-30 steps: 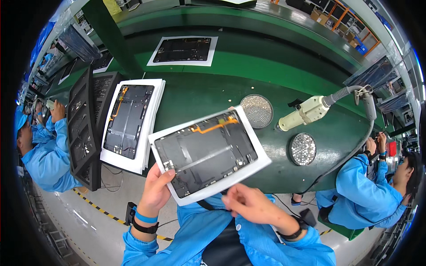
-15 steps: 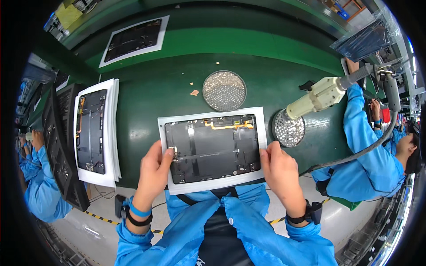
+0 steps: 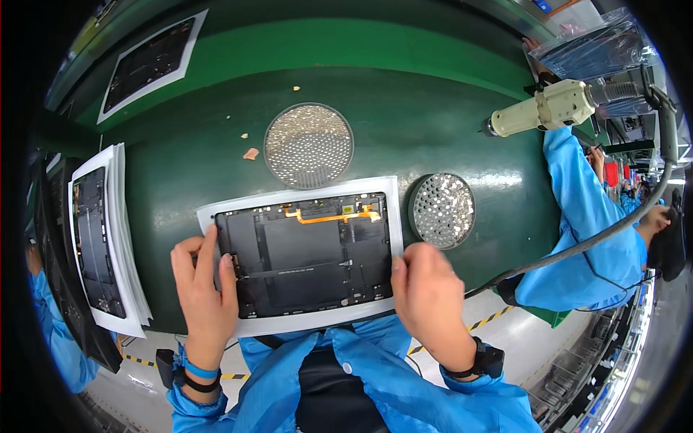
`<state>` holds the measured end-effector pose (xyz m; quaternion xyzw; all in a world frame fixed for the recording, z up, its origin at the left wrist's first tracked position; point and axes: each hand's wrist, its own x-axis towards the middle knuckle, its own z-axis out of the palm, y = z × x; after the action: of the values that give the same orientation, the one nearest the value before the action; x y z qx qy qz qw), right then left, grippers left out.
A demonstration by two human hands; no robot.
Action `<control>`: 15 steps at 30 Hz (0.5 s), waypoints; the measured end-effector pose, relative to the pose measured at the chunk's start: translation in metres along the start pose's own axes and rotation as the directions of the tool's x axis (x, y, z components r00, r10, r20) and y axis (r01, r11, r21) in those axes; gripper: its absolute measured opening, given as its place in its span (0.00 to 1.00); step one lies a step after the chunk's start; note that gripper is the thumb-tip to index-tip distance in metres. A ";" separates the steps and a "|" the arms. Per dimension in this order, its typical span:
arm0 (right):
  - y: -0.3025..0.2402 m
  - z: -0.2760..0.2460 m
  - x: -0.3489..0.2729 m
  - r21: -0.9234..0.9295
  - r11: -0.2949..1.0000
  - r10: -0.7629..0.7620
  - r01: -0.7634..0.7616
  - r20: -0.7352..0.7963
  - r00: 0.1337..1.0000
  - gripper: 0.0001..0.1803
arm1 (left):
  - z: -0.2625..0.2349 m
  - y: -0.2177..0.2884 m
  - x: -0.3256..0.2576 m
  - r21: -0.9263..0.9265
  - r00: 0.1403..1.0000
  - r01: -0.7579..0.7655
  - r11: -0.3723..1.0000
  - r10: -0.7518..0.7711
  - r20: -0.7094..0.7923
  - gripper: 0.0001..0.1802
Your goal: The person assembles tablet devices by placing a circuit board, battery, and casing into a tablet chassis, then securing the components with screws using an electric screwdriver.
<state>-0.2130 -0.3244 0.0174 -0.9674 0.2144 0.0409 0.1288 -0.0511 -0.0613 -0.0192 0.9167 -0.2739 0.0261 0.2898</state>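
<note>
In front of me on the green bench lies an open tablet housing [image 3: 303,260], its black inside facing up with an orange flex cable along the far side. Under it is a white sheet [image 3: 289,325]. My left hand [image 3: 204,292] has its fingers spread at the left edge, thumb on the housing's rim and forefinger near the far corner. My right hand [image 3: 431,292] is curled at the right edge, with its thumb at the sheet's border; its fingers are slightly blurred. Beyond the housing sit two round screw dishes, a wide one [image 3: 309,144] and a smaller one [image 3: 443,211].
A pale electric screwdriver [image 3: 538,112] hangs at the right on a grey cable [image 3: 577,249]. Another housing [image 3: 99,242] lies on stacked white sheets at left, beside a black rack [image 3: 79,310]. A further housing [image 3: 148,58] rests far left. A co-worker in blue [image 3: 592,224] sits at right.
The screwdriver has moved up and away from the small dish. My left hand has spread its fingers along the housing's edge. The view has shifted, so the bench things sit further left.
</note>
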 end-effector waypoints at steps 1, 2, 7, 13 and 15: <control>0.001 -0.009 0.007 0.031 0.998 0.055 -0.050 -0.211 0.976 0.15 | -0.001 0.003 0.001 0.025 1.000 0.021 0.999 -0.021 0.009 0.21; 0.003 -0.016 0.016 0.072 0.993 0.111 -0.089 -0.410 0.905 0.21 | -0.001 0.006 0.003 0.026 1.000 0.026 0.999 -0.026 0.011 0.21; 0.010 -0.042 0.106 0.105 0.992 0.127 -0.071 -0.851 0.510 0.27 | -0.003 0.029 0.028 0.171 0.986 -0.088 0.981 0.110 -0.124 0.19; 0.012 -0.035 0.118 0.519 0.680 0.319 0.518 -0.845 0.428 0.20 | 0.026 0.027 0.060 -0.095 0.976 -0.220 0.971 0.219 -0.018 0.14; 0.015 -0.027 0.105 0.529 0.613 0.346 0.588 -0.848 0.402 0.27 | 0.030 0.017 0.061 -0.169 0.977 -0.206 0.964 0.212 0.015 0.14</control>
<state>-0.1234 -0.3870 0.0255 -0.6783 0.1595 -0.5968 0.3978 -0.0115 -0.1184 -0.0227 0.8556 -0.3750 0.0183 0.3564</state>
